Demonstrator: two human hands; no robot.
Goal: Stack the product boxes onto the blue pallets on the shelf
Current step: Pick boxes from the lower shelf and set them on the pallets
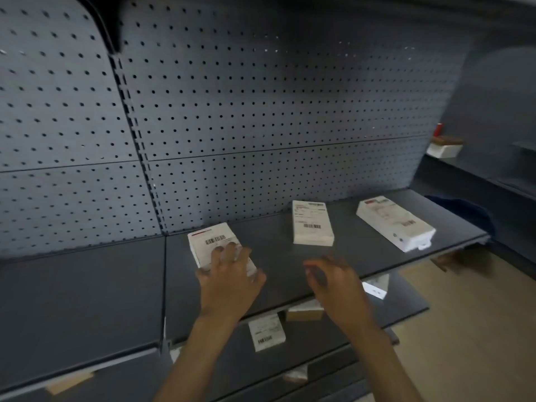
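Observation:
Three white product boxes with barcode labels lie flat on a dark grey shelf [87, 285]. My left hand [229, 282] rests on the near end of the left box [211, 240], fingers spread over its top. The middle box [311, 223] and the long right box [396, 223] lie untouched farther right. My right hand [333, 280] hovers above the shelf in front of the middle box, fingers curled apart, holding nothing. A dark blue shape [464, 210] shows past the shelf's right end; I cannot tell whether it is a pallet.
A grey pegboard wall [261, 111] backs the shelf. On lower shelves lie a labelled white box [266, 333], a brown box [304, 313] and another white box [375, 287]. A white box and a red object [443, 146] sit far right. Wooden floor lies at right.

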